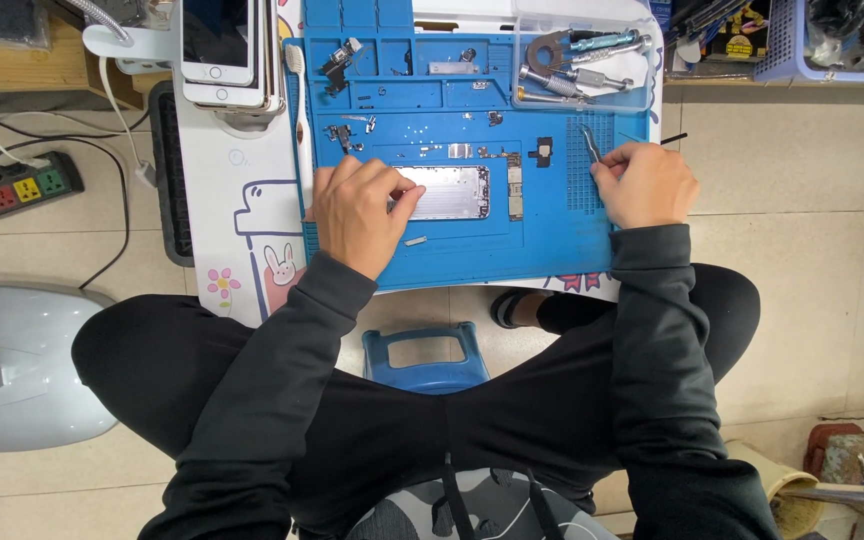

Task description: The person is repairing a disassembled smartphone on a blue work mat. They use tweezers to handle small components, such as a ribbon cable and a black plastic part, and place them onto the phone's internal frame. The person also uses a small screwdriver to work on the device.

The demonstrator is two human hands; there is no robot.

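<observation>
An opened silver phone housing (449, 192) lies in the middle of a blue repair mat (552, 250). My left hand (357, 212) rests on the housing's left end, fingers curled over its edge and holding it down. My right hand (644, 183) sits at the mat's right edge, closed around metal tweezers (589, 143) whose tips point up and to the left. Small screws and metal parts (342, 135) are scattered on the mat above the housing. A narrow circuit board (515, 187) lies just right of the housing.
Screwdrivers and tools (577, 62) lie in a tray at the mat's top right. A stack of phones (220, 55) stands at top left. A power strip (20, 186) lies on the floor at left. A blue stool (422, 358) is between my knees.
</observation>
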